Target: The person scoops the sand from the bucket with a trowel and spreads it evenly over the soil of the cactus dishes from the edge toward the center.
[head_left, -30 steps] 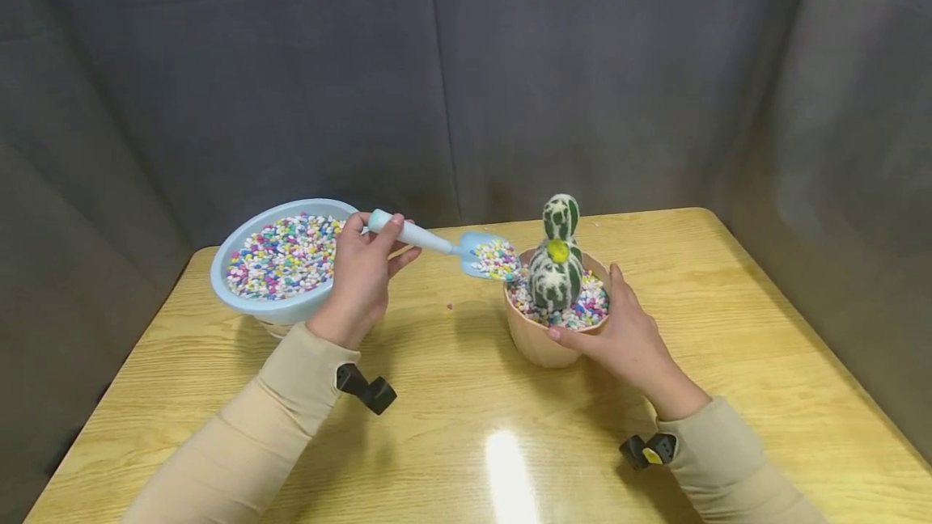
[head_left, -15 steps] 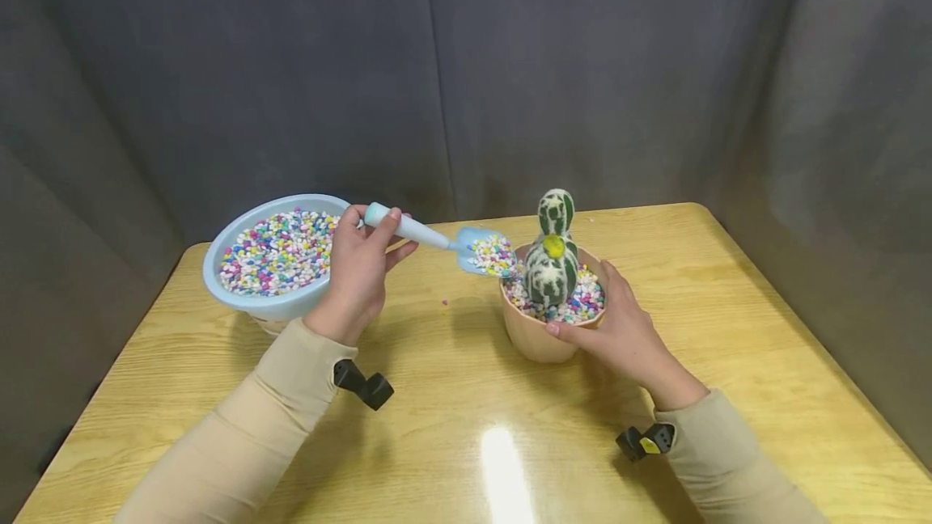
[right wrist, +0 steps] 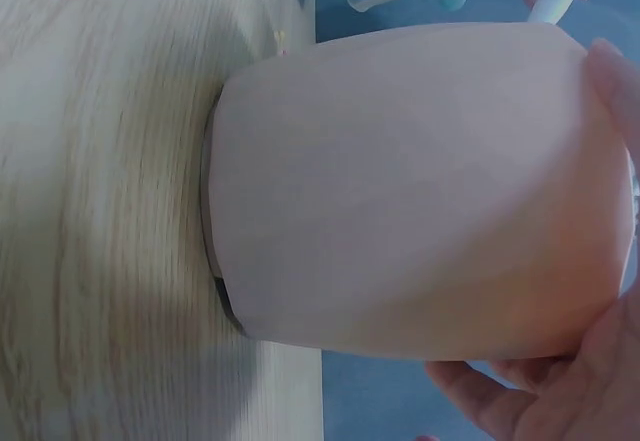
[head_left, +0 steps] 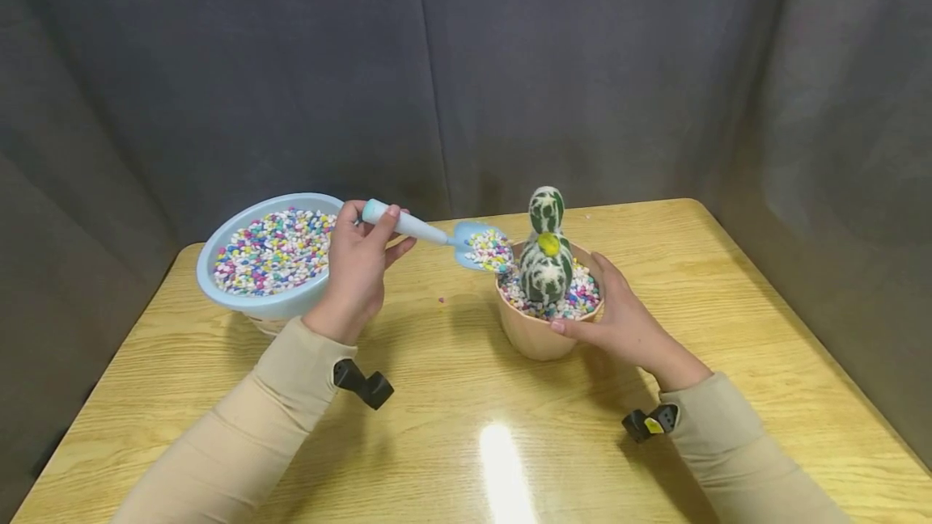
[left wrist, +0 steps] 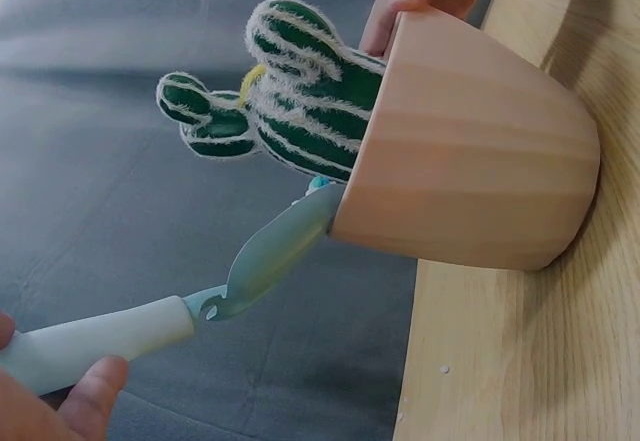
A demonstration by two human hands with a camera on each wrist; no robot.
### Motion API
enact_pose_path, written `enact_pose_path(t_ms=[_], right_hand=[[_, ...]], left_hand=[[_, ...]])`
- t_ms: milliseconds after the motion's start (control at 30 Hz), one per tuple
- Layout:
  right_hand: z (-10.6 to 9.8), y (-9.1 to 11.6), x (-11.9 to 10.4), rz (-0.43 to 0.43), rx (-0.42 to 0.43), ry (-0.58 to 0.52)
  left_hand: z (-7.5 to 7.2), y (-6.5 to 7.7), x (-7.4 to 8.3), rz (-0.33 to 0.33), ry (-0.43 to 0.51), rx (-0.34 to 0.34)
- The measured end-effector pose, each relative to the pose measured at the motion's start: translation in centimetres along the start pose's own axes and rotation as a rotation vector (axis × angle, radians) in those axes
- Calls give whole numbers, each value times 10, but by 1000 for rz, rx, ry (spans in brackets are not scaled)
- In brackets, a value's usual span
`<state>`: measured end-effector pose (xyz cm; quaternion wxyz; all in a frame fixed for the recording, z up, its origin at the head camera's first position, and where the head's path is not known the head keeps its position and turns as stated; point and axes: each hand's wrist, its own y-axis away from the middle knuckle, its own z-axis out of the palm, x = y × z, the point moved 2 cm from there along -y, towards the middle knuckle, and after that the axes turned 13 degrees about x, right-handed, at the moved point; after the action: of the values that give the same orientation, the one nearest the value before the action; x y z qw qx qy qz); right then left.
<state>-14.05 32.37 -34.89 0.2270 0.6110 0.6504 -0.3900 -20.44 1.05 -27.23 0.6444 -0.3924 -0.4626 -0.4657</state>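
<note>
My left hand (head_left: 357,269) grips the handle of a light-blue garden trowel (head_left: 417,227), thumb on top. Small multicoloured pebbles (head_left: 489,250) lie on the blade, whose tip is at the left rim of a peach flowerpot (head_left: 535,338). Whether the tip touches the rim, I cannot tell. Inside the pot a green and white toy cactus (head_left: 546,275) with a yellow flower stands in more pebbles. My right hand (head_left: 628,326) holds the pot at its right side, thumb over the front rim. In the right wrist view the pot wall (right wrist: 420,191) fills most of the frame.
At the left of the wooden table (head_left: 429,395) stands a light-blue bucket (head_left: 291,303) filled with multicoloured pebbles. A single pebble (head_left: 441,300) lies between bucket and pot. Dark grey curtains (head_left: 291,79) hang behind and beside the table.
The head view has shifted slightly. My right wrist is a little higher, and its thumb sits slightly farther right along the rim. The loaded trowel stays at the pot's left rim.
</note>
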Motion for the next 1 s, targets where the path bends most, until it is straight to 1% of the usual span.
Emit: enact_pose_path(t_ms=[167, 333, 567, 767, 1000], right_hand=[[-2, -2, 0, -7, -14, 3], [-3, -2, 1, 20, -22, 16], [-3, -2, 3, 51, -30, 31], [-4, -3, 4, 29, -32, 39], [-6, -5, 5, 16, -51, 43]], left_hand=[[1, 0, 1, 14, -2, -4], [3, 1, 2, 30, -36, -12], [4, 3, 2, 25, -38, -11], [5, 3, 1, 35, -48, -9], [7, 4, 1, 68, -48, -12]])
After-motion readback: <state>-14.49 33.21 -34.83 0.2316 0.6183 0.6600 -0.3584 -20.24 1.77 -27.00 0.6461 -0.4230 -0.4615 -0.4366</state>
